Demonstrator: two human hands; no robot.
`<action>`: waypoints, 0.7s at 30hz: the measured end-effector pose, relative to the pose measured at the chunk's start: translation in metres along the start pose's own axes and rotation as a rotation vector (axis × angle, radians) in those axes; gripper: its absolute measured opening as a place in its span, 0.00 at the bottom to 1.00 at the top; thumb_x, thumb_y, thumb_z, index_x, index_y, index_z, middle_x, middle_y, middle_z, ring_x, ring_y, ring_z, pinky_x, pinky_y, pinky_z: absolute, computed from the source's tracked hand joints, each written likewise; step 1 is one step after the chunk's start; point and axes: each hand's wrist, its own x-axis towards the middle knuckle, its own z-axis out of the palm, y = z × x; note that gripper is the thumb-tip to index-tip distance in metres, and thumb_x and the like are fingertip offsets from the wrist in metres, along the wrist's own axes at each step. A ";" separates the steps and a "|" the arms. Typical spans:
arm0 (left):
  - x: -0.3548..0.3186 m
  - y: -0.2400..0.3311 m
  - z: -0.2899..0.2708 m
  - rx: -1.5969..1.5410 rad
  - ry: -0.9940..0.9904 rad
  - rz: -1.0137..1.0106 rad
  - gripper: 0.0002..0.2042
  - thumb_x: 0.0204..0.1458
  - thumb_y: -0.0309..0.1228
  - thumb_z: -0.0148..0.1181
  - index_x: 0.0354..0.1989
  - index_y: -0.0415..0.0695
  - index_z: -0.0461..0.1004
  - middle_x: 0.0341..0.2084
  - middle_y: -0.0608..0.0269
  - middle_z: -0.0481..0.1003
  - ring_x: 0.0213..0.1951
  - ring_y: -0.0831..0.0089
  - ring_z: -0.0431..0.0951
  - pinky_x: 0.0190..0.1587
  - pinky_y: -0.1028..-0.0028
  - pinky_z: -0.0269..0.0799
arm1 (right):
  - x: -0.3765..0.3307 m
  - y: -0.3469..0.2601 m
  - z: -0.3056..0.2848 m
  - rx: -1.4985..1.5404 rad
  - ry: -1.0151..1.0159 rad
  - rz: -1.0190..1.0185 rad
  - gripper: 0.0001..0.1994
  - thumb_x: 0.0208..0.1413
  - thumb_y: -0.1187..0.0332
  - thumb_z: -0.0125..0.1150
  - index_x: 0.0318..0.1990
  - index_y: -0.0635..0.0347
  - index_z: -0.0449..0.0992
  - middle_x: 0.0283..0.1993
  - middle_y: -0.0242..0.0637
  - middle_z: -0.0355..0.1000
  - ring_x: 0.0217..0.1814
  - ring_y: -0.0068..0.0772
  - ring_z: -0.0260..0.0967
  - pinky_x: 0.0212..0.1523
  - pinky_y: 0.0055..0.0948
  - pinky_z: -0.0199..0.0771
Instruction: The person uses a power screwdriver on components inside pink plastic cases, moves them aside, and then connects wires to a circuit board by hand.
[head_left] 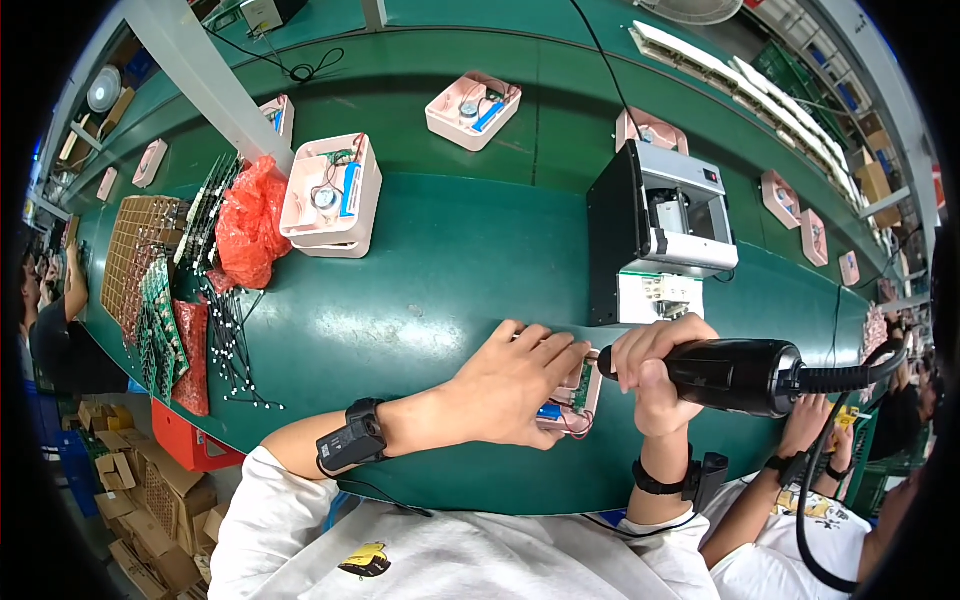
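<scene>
My left hand (pixel 512 388) lies over a small pink plastic housing (pixel 596 390) on the bench and grips it, hiding much of it. Inside the housing are a green circuit board (pixel 581 384), a blue cylindrical cell (pixel 548 411) and thin red wires. A black electric screwdriver (pixel 735 377) is wrapped in the fingers of my right hand (pixel 652 375). The tool lies nearly level, its tip pointing left at the housing's upper right edge. Whether the tip touches a screw I cannot make out.
Ahead on the right stands a black and silver machine (pixel 665 215). Stacked pink housings (pixel 330 195), a red plastic bag (pixel 252 222), circuit boards (pixel 160 330) and black wire leads (pixel 235 345) sit left. More pink housings (pixel 474 108) line the far side. A co-worker's hands (pixel 808 425) are at right.
</scene>
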 end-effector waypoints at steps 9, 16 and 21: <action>-0.001 -0.002 0.004 0.035 0.077 0.034 0.44 0.38 0.51 0.73 0.64 0.37 0.71 0.54 0.54 0.75 0.53 0.61 0.74 0.54 0.63 0.64 | -0.002 -0.001 0.001 -0.008 -0.003 0.005 0.15 0.61 0.68 0.68 0.35 0.60 0.64 0.19 0.33 0.63 0.17 0.26 0.60 0.22 0.28 0.66; 0.000 -0.002 0.003 0.034 0.103 0.040 0.43 0.37 0.50 0.73 0.62 0.37 0.72 0.52 0.55 0.76 0.51 0.61 0.74 0.52 0.64 0.64 | -0.002 0.003 0.002 -0.039 -0.005 0.017 0.16 0.60 0.67 0.69 0.35 0.60 0.64 0.19 0.33 0.63 0.17 0.26 0.59 0.22 0.27 0.66; 0.001 -0.003 0.004 0.045 0.106 0.040 0.43 0.37 0.50 0.73 0.63 0.37 0.72 0.52 0.55 0.76 0.51 0.61 0.74 0.52 0.64 0.64 | -0.006 0.007 0.001 -0.038 0.015 0.011 0.16 0.61 0.67 0.69 0.34 0.60 0.64 0.19 0.32 0.63 0.17 0.26 0.60 0.22 0.27 0.65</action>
